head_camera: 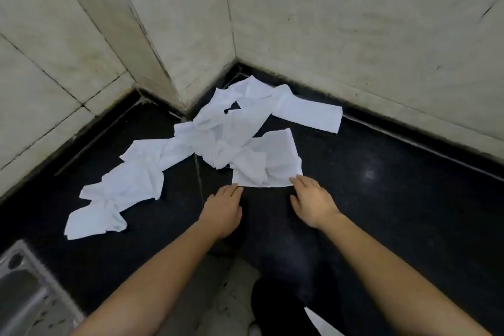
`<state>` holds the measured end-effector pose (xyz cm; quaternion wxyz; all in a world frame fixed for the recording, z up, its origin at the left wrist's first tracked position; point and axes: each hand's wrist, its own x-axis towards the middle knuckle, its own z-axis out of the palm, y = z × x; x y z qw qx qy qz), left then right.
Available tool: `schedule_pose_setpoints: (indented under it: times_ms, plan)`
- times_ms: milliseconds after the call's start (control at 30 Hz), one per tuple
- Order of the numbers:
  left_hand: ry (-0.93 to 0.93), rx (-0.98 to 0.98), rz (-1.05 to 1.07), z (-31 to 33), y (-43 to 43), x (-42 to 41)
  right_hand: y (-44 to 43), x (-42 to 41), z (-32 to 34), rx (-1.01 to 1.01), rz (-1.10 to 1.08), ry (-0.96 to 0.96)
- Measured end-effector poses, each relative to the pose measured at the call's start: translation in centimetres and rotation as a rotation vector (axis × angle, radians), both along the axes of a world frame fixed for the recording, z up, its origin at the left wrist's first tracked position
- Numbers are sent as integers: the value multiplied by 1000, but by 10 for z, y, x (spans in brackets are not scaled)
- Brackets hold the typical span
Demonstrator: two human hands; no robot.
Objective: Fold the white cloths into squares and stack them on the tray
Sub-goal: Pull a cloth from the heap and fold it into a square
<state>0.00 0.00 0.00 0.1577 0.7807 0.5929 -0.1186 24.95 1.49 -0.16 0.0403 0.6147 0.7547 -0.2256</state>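
Observation:
Several crumpled white cloths (207, 142) lie strewn across a black counter (381, 199), from the back corner toward the left front. The nearest white cloth (275, 161) lies partly spread in front of me. My left hand (222, 210) rests palm down with its fingertips touching that cloth's near left corner. My right hand (313, 200) lies palm down with its fingertips on the near right corner. Neither hand has lifted the cloth; whether the fingers pinch its edge is hard to tell. No tray is in view.
Beige tiled walls (354, 22) meet in a corner behind the cloths, with a jutting wall edge (152, 43) at the left. A steel sink (24, 286) sits at the lower left. Dark clothing (275, 305) and pale floor show below the counter's front edge.

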Motion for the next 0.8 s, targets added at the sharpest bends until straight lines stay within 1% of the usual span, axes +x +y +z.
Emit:
schedule_pose_setpoints:
  times_ms: [67, 100, 200, 233, 333, 400, 533, 600, 700, 800]
  plan:
    - [-4, 10, -35, -10, 24, 11, 13, 6, -14, -26, -82, 35]
    - [7, 35, -46, -18, 35, 14, 17, 9, -24, -21, -90, 14]
    - [44, 22, -45, -37, 61, 18, 22, 10, -42, 5, -75, -48]
    - [37, 50, -60, -41, 67, 17, 23, 10, -45, 27, -68, -60]
    - [25, 86, -142, -50, 78, 10, 33, 8, -44, 0, -31, -103]
    - [30, 70, -147, -48, 86, 3, 43, 4, -35, -8, -8, -77]
    - [11, 110, -62, -20, 112, -14, 71, -8, -9, 4, -63, 32]
    - [-67, 168, -43, 0, 129, -23, 84, -17, 10, 39, -104, 95]
    - [-228, 267, -41, 29, 161, -30, 100, -26, 43, 175, -205, 183]
    - [-335, 398, -81, 68, 186, -18, 106, -27, 76, 343, -312, 191]
